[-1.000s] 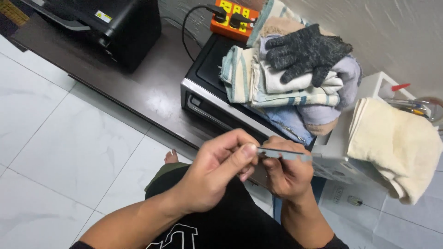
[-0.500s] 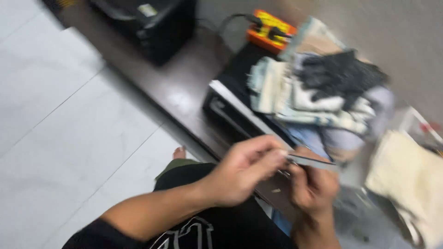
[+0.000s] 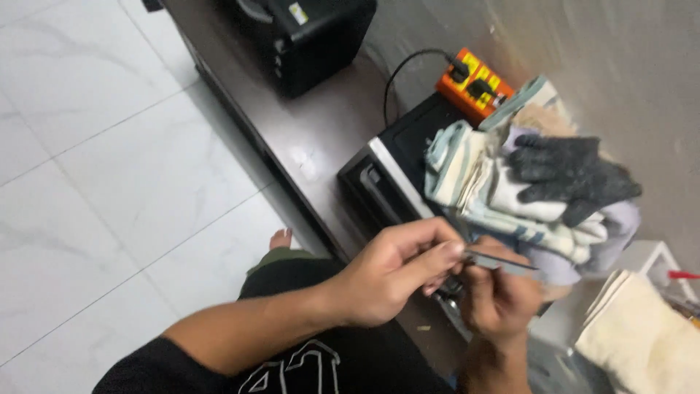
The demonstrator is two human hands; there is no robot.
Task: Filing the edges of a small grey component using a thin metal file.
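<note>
Two hands meet near the lap: a thin metal strip [image 3: 503, 261] is pinched by the left hand [image 3: 386, 281] and gripped by the right hand [image 3: 499, 295]; a loosened pinch could drop it.

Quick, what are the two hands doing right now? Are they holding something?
Left hand: fingers pinched shut on one end of the thin grey strip.
Right hand: closed around the same strip from below.

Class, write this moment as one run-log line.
left hand: pinching thin grey strip | right hand: gripping strip | behind: folded cloths, dark glove
</note>
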